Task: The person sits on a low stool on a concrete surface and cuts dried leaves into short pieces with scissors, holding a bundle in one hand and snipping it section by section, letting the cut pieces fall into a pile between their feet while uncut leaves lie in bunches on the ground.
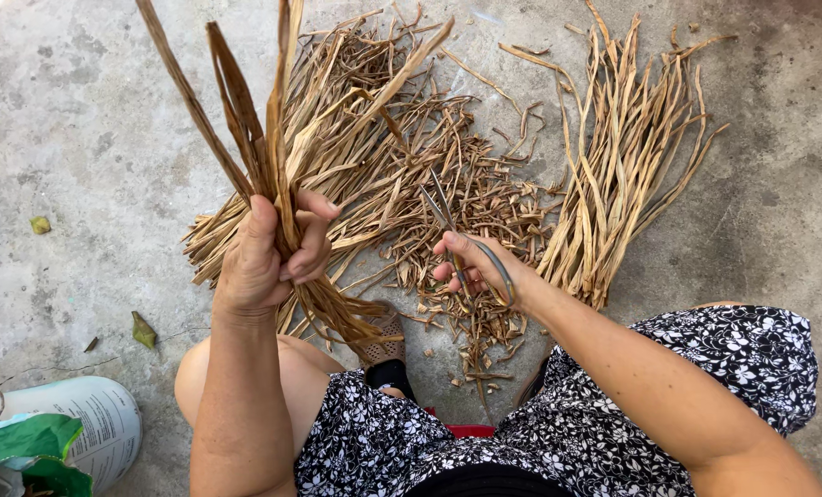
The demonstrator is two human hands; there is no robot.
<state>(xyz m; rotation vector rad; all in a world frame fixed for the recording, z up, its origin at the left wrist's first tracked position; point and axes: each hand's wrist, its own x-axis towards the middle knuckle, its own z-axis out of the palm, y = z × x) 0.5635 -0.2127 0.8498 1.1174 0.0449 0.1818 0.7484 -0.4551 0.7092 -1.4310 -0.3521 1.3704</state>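
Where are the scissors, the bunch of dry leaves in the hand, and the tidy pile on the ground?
scissors [443,213], head view, on the blades.
bunch of dry leaves [273,138], head view, on strips above the left hand [268,258].
tidy pile [618,175], head view, on its middle strips.

Outdoor home yard work spot: bare grey concrete ground strewn with dried tan leaf strips, white sack alongside.
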